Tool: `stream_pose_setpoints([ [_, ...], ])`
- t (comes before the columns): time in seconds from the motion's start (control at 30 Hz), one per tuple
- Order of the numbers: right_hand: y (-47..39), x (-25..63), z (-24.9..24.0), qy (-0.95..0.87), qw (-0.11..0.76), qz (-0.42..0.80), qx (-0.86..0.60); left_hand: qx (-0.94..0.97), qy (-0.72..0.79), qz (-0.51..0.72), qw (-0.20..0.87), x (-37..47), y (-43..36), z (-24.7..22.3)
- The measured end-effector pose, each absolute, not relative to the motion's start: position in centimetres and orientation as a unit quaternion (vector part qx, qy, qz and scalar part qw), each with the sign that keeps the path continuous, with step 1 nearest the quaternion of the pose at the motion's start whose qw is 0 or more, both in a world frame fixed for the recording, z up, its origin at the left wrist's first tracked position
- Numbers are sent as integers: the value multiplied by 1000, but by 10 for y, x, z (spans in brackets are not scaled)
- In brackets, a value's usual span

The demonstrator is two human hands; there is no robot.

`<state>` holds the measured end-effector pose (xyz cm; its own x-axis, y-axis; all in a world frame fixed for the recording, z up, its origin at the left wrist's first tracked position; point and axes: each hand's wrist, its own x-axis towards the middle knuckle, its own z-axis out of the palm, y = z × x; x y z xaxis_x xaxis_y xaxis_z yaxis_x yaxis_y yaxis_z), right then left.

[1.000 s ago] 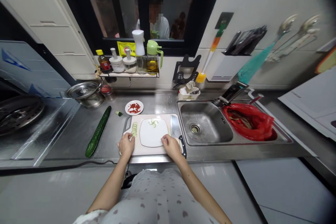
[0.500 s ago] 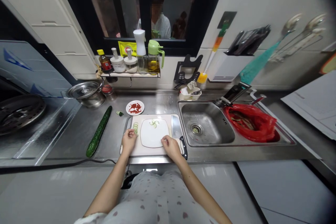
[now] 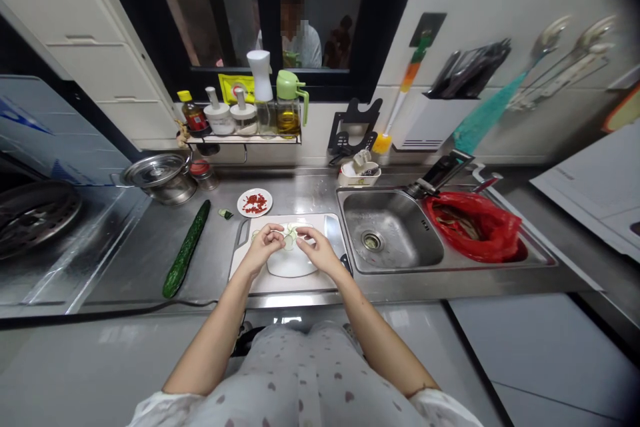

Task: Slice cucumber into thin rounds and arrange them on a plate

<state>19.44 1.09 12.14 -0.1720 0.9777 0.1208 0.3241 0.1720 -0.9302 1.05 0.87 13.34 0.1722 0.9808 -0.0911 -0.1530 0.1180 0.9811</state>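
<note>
My left hand (image 3: 265, 248) is over the left side of a white square plate (image 3: 290, 269), its thumb and fingertips closed on a thin cucumber slice (image 3: 289, 242). Opposite it, my right hand (image 3: 318, 250) hovers at the plate's right side, with thumb and fingers apart close to the slices; no held thing shows in it. More pale cucumber slices lie at the far part of the plate, partly covered by my fingers. Underneath is a light cutting board (image 3: 245, 257), where a few slices show behind my left hand. A knife (image 3: 332, 230) rests along the board's right side, its handle partly hidden.
Left of the board lies a whole cucumber (image 3: 187, 250), with a cut end piece (image 3: 225, 213) nearby. A small plate of chopped red pieces (image 3: 255, 203) sits behind the board. To the right are the sink (image 3: 395, 230) and a red plastic bag (image 3: 480, 227).
Both hands have moved inward and forward over the plate. My left hand has brought a cucumber slice from the board's left side; my right hand has left the plate's near right corner.
</note>
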Motion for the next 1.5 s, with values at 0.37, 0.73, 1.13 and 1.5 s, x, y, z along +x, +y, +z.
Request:
stream_pose_setpoints([
  [0.37,25,190,117,-635,386,464,-482,525,448,426,585,18,16,129],
  [0.73,25,197,104,-631,345,496,-486,496,447,423,613,26,18,106],
  [1.13,28,202,98,-604,364,504,-500,312,531,346,708,36,11,95],
  [1.5,27,216,73,-623,326,494,-512,299,570,346,683,48,17,82],
])
